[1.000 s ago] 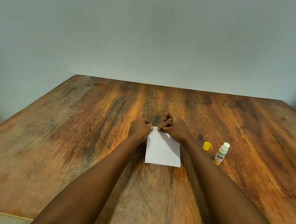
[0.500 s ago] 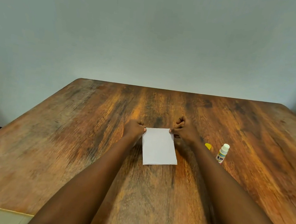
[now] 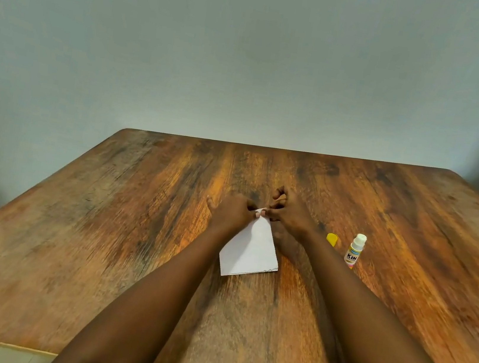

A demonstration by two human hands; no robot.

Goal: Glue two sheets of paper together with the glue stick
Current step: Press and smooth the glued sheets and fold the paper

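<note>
A small white paper [image 3: 251,250] lies on the wooden table [image 3: 101,223] in the middle, turned slightly askew. Whether it is one sheet or two stacked, I cannot tell. My left hand [image 3: 231,214] and my right hand [image 3: 288,212] meet at its far edge, fingertips pinching the top corner of the paper. To the right stands the uncapped glue stick [image 3: 354,252], white and yellow with a KIN label. Its yellow cap [image 3: 332,239] lies just left of it.
A pale wall rises behind the table's far edge. The table's near edge runs along the bottom of the view. A dark object shows at the far right edge of the view.
My hands, apart at the paper's two far corners half a second ago, have come together at one point on its far edge. The paper has rotated a little.
</note>
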